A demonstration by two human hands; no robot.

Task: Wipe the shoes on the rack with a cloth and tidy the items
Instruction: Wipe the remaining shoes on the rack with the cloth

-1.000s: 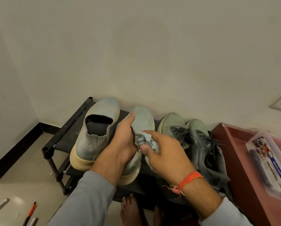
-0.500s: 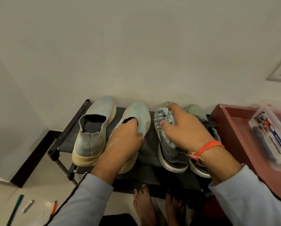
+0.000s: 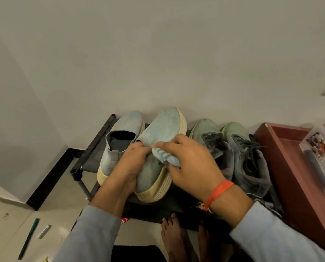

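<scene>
Grip: left hand point(image 3: 131, 167) is wrapped around the inner side of the slip-on point(image 3: 157, 148), fingers curled at its collar, tilting it up on its sole edge; right hand point(image 3: 191, 165) is closed on the cloth point(image 3: 165, 156), pressing it against the slip-on's upper near the opening.
Slip-on: on the rack point(image 3: 93, 148), second from the left, heel toward the person, toe toward the wall, sole edge showing on its right.
Its pair: the other slip-on point(image 3: 118, 140) stands flat just beside it on the left, untouched by either hand.
Laced pair: two sneakers point(image 3: 242, 152) stand side by side on the right of the rack, close to the red tray point(image 3: 282, 148).
Done: cannot be told; no shoe looks plainly cleaner than another in this light.
In hand: wiping the slip-on's upper, by my reading.
Left, shoes: likely the remaining shoes, and any lower shelf, which is hidden.
Left, tidying: pens point(image 3: 28, 239) lie loose on the floor at lower left; a clear box point(image 3: 320, 159) sits in the tray. These look not yet put away.
</scene>
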